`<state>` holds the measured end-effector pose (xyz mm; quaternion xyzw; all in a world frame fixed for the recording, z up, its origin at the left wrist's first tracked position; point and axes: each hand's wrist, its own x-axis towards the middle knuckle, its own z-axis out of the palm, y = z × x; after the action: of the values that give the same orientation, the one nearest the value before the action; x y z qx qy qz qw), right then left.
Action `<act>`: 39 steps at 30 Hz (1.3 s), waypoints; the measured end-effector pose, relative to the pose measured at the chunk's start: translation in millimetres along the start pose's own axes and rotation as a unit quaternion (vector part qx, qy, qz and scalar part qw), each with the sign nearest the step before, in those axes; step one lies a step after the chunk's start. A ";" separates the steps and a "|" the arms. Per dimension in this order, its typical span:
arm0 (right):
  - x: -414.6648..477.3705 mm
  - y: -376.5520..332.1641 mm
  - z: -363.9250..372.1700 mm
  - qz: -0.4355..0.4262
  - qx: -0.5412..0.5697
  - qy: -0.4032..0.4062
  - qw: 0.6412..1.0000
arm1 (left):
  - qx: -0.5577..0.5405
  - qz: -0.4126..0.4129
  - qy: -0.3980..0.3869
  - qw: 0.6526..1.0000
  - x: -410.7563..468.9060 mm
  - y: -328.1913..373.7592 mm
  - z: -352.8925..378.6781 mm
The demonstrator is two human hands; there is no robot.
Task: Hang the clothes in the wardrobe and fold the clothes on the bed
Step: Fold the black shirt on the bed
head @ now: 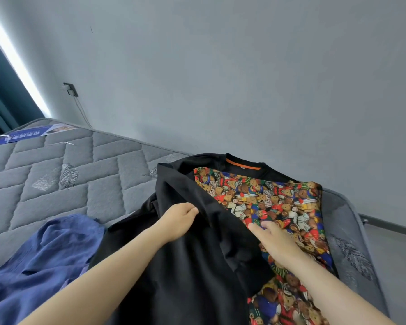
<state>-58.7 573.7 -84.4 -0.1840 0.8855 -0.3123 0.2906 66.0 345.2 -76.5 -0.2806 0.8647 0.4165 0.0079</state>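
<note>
A black sweatshirt [188, 266] with a colourful teddy-bear print panel [274, 205] and an orange neck tape lies on the grey quilted mattress [56, 184]. Its left side is folded over the print. My left hand [178, 219] grips a fold of the black cloth near the middle. My right hand [272, 240] lies flat on the printed panel beside the folded edge, fingers straight. A crumpled blue garment [45, 261] lies on the mattress to the left of the sweatshirt.
The bed stands against a grey wall [244, 78]. A wall socket with a plug and cord [70, 89] is at the upper left, next to a teal curtain [0, 95]. A blue label [31, 133] lies at the mattress's far end. Floor shows at right [394, 254].
</note>
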 end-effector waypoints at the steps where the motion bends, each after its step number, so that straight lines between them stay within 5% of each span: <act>1: -2.0 5.0 3.0 0.001 -0.017 -0.026 1.000 | 0.049 0.009 0.013 0.999 -0.5 -8.3 1.4; 5: -4.7 9.6 35.8 -0.036 -0.099 -0.052 0.993 | 0.168 0.012 0.089 0.982 -2.5 -40.2 0.8; 9: 4.9 0.8 60.5 -0.047 -0.237 0.031 0.970 | 0.207 -0.024 0.178 0.962 -4.1 -64.3 -10.0; 11: 11.9 -5.8 56.3 -0.073 -0.189 0.050 0.978 | 0.194 -0.063 0.166 0.965 -3.2 -73.5 -14.6; 15: 23.0 -28.0 11.4 -0.086 0.069 -0.048 0.993 | 0.180 -0.096 0.092 0.975 1.8 -89.2 -10.9; 19: 55.0 -18.2 -59.1 0.027 0.124 -0.015 0.992 | 0.228 -0.117 0.068 0.964 10.6 -93.3 0.9; 23: 61.9 29.7 -74.5 0.151 0.046 0.000 0.987 | 0.284 -0.159 0.066 0.943 20.0 -86.6 8.0; 28: 46.7 24.2 -35.1 -0.019 -0.087 0.048 0.995 | 0.325 -0.145 0.112 0.928 22.9 -94.2 8.2; 32: 57.6 -10.8 14.1 -0.177 -0.179 0.046 0.967 | 0.255 -0.128 0.200 0.937 20.8 -113.5 11.4; 39: 105.4 -61.9 80.4 -0.243 -0.296 0.116 0.917 | 0.181 -0.132 0.304 0.926 41.4 -136.4 19.2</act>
<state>-79.7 438.8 -136.8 -0.4336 0.8929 -0.1166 0.0331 94.0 271.7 -196.9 -0.4992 0.8413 0.1430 -0.1498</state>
